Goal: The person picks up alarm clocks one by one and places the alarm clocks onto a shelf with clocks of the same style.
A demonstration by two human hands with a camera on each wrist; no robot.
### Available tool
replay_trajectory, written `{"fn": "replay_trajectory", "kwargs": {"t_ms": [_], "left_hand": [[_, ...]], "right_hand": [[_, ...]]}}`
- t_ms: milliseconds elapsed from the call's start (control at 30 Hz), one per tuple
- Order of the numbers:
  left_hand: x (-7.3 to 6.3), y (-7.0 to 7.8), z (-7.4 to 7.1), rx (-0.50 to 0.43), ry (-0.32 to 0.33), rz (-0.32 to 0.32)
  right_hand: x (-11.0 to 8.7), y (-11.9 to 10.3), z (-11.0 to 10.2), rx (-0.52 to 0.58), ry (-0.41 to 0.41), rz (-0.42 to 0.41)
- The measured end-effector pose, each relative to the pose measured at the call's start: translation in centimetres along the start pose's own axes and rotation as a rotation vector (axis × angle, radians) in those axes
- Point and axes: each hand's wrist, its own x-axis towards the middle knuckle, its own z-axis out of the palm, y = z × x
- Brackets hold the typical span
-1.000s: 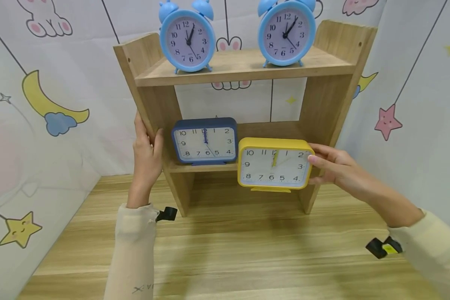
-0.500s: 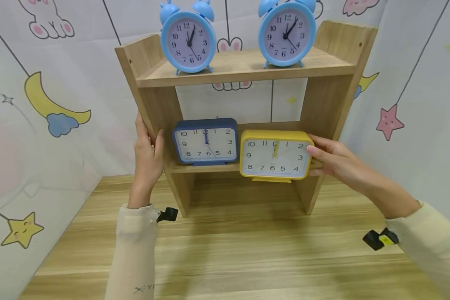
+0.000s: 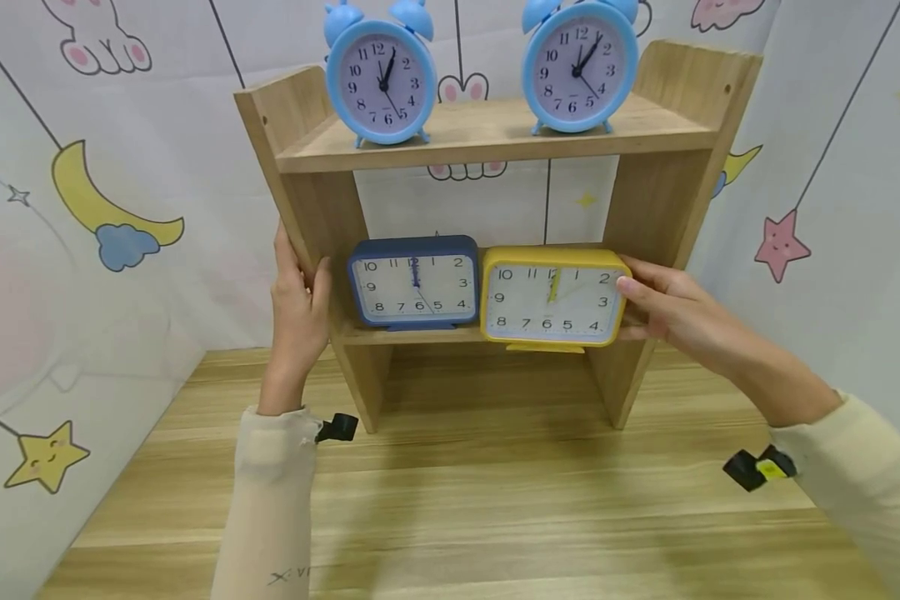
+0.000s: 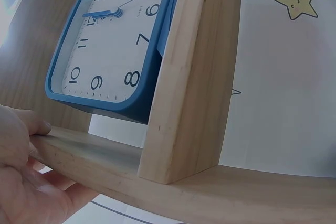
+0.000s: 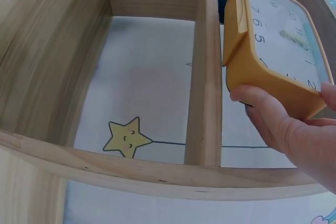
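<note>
My right hand (image 3: 671,304) grips the right end of a yellow rectangular clock (image 3: 553,305), thumb on the front edge and fingers behind. In the right wrist view the yellow clock (image 5: 278,40) is tilted, just in front of the middle shelf board (image 5: 205,87). Left of it, a blue rectangular clock (image 3: 414,287) stands upright on the middle shelf. My left hand (image 3: 298,304) holds the left side panel of the wooden shelf unit (image 3: 300,200). In the left wrist view that thumb lies over the panel's edge and the fingers go behind it.
Two light-blue twin-bell alarm clocks, the left alarm clock (image 3: 381,83) and the right alarm clock (image 3: 580,68), stand on the top board (image 3: 487,146). The unit rests on a wood-grain tabletop (image 3: 495,500). A printed cloth (image 3: 142,100) hangs behind and along the sides.
My right hand has raised the yellow clock from below the shelf edge to about the blue clock's level. The left hand stays on the side panel.
</note>
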Motion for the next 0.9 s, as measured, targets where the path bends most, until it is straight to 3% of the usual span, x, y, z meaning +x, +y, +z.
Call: {"fn": "replay_trajectory", "kwargs": {"t_ms": [500, 900], "left_hand": [[0.0, -0.1, 0.0, 0.010, -0.006, 0.004], [0.0, -0.1, 0.1, 0.010, -0.009, -0.009]], "right_hand": [[0.8, -0.3, 0.0, -0.011, 0.085, 0.045], [1.5, -0.4, 0.0, -0.088, 0.154, 0.131]]}}
